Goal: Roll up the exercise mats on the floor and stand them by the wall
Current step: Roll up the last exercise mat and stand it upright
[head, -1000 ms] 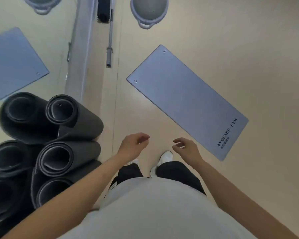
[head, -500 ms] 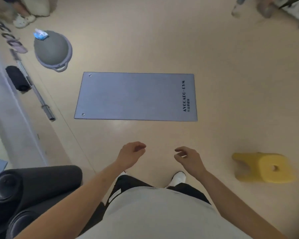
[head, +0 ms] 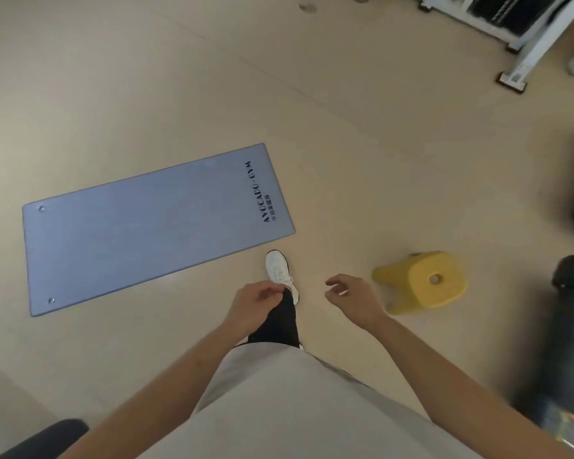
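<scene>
Now | mat (head: pixel 146 226) flat, long axis L–R, logo end R | L hand (head: pixel 256 306), R hand (head: pixel 355 298) loosely curled, empty

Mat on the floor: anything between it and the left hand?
No. Head view shows only bare floor between the left hand and the mat; the white shoe lies on the hand's other side.

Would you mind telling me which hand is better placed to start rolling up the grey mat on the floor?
Probably the left hand: the mat lies flat to that side, its printed end nearest. The right hand hangs toward the yellow stool. Both hold nothing.
</scene>
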The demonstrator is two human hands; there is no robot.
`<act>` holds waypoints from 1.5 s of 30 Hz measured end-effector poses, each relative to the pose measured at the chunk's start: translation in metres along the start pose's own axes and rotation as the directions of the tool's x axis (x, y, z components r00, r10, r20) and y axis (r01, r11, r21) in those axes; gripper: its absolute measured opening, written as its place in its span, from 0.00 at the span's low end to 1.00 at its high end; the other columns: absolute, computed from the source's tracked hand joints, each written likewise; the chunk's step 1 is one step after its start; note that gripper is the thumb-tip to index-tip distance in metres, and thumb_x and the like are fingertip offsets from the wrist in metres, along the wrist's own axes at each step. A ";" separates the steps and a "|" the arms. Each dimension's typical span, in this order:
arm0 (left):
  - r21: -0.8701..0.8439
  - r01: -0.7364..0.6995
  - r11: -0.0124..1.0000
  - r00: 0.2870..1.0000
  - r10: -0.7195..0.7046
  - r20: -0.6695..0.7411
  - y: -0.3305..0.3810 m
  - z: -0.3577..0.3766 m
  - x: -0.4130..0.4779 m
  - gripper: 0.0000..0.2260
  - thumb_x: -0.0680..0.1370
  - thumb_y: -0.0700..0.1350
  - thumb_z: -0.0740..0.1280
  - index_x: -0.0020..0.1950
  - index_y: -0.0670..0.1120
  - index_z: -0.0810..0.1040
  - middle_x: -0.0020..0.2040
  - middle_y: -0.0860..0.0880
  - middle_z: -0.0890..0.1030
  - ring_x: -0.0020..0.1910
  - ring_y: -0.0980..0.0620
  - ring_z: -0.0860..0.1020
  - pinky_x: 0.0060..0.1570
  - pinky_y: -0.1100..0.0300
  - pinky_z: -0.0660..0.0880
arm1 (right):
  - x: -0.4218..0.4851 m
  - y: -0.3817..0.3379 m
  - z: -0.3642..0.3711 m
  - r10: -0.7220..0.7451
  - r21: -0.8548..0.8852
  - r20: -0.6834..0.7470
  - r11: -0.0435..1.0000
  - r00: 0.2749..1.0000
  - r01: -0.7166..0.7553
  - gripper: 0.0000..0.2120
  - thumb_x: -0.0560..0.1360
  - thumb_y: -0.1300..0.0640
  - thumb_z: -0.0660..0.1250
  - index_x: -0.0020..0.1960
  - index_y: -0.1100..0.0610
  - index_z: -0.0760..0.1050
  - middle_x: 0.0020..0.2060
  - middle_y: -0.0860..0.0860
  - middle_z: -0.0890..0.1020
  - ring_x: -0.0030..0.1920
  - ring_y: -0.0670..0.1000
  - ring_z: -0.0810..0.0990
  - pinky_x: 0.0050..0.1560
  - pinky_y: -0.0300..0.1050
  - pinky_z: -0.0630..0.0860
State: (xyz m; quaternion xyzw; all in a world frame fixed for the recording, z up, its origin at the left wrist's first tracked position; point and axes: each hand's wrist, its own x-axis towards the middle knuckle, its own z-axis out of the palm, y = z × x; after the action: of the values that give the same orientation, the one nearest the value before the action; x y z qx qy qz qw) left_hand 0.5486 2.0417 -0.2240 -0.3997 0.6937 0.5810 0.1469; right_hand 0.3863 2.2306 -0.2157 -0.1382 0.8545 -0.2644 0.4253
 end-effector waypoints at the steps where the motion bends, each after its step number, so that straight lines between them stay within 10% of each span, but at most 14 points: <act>1: -0.007 -0.001 1.000 1.000 0.001 -0.003 0.009 0.000 0.021 0.08 0.80 0.46 0.70 0.56 0.55 0.86 0.54 0.59 0.86 0.55 0.60 0.81 0.61 0.63 0.74 | 0.014 -0.003 -0.010 0.012 -0.005 0.001 1.000 1.000 -0.012 0.09 0.77 0.53 0.72 0.57 0.49 0.81 0.46 0.45 0.84 0.47 0.48 0.82 0.43 0.40 0.74; 18: -0.140 0.112 0.984 0.989 -0.125 -0.083 0.113 -0.060 0.333 0.09 0.81 0.46 0.69 0.59 0.49 0.85 0.56 0.51 0.85 0.56 0.52 0.81 0.64 0.54 0.76 | 0.308 -0.139 -0.148 0.068 -0.383 0.214 0.924 0.974 0.020 0.13 0.78 0.54 0.69 0.63 0.50 0.80 0.50 0.46 0.82 0.50 0.47 0.79 0.50 0.41 0.74; 35: -0.490 0.398 0.775 0.758 -0.579 -0.300 -0.042 0.073 0.645 0.11 0.80 0.49 0.67 0.61 0.53 0.83 0.55 0.53 0.85 0.57 0.50 0.81 0.62 0.52 0.76 | 0.784 -0.035 -0.012 -0.004 -0.553 0.669 0.665 0.743 0.502 0.12 0.78 0.49 0.70 0.60 0.51 0.81 0.51 0.50 0.83 0.53 0.52 0.80 0.57 0.44 0.73; 45: 0.077 0.503 0.861 0.677 -0.337 -0.654 -0.221 0.203 0.875 0.35 0.72 0.66 0.72 0.73 0.49 0.71 0.73 0.46 0.71 0.70 0.40 0.69 0.64 0.45 0.70 | 1.008 0.128 0.122 -0.300 -0.458 0.770 0.353 0.563 0.816 0.16 0.78 0.51 0.71 0.64 0.54 0.80 0.60 0.51 0.82 0.60 0.54 0.79 0.63 0.45 0.71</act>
State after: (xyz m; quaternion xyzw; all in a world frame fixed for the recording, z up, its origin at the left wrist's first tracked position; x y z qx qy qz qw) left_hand 0.0983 1.8924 -1.0186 -0.6952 0.6584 0.2740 0.0903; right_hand -0.1221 1.8306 -1.0086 -0.6805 0.5964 0.0570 0.4219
